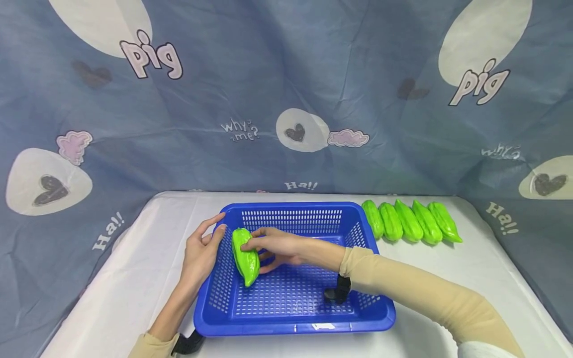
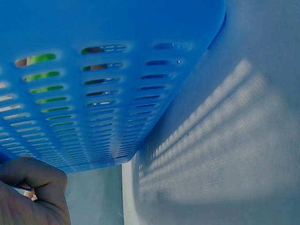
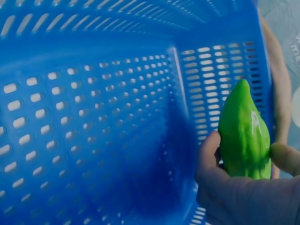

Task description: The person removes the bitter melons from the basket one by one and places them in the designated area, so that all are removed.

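My right hand (image 1: 279,247) reaches inside the blue plastic basket (image 1: 295,328) and grips a bright green bitter melon (image 1: 245,258). The melon stands near the basket's left wall, its pointed end toward me. In the right wrist view, the thumb and fingers lie on opposite sides of the melon (image 3: 244,136), whose ridged, shiny skin tapers to a tip. My left hand (image 1: 199,253) holds the basket's left rim, thumb near the top edge. Through the wall slots in the left wrist view, bits of green show; part of the left hand (image 2: 35,192) is at the lower left.
Several more green bitter melons (image 1: 407,221) lie side by side in a row on the white tablecloth (image 1: 465,278), right of the basket. Behind the table hangs a blue printed cloth (image 1: 201,99). The right forearm crosses over the basket's right rim.
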Motion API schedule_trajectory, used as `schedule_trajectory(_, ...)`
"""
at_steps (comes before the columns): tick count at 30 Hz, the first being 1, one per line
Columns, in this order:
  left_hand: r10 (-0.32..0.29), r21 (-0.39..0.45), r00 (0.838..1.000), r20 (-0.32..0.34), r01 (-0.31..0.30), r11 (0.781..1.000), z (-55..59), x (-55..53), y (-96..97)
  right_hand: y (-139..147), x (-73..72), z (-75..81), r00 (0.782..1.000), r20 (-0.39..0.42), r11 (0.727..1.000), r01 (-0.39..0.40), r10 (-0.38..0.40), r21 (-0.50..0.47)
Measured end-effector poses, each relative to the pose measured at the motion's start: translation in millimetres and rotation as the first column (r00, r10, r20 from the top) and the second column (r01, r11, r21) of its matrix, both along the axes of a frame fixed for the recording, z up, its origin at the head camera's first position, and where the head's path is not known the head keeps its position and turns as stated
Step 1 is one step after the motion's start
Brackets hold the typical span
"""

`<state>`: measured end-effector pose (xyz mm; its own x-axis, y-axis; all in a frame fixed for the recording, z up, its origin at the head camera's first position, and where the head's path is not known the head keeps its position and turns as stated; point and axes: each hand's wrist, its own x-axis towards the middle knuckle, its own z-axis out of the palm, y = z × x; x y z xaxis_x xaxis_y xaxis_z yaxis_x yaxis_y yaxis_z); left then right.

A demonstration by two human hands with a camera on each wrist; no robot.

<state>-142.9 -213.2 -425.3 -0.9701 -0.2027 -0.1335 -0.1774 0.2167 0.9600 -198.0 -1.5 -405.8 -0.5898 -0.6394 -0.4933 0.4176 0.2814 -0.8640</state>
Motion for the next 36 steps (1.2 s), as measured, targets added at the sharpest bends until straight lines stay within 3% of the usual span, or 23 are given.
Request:
schedule_trajectory(11, 0.009, 0.016, 1.0, 0.008, -0.009, 1.0, -0.8, -0.1, -0.1, 24, -3.6, 15.9, 0.999, -0.024, 0.998, -0.034, 0.033, -0.043)
schedule_trajectory(26, 0.003, 0.01, 1.0, 0.004, -0.003, 1.0, -1.5, -1.0, 0.4, 83, 6.5, 58.8, 0.994, -0.095, 0.995, -0.054, 0.045, -0.087)
schedule_trajectory(36, -0.003, 0.022, 1.0, 0.001, 0.003, 1.0, -0.1, 0.3, -0.7, 134, 1.9, 71.1, 0.989, -0.14, 0.996, 0.031, -0.042, -0.078)
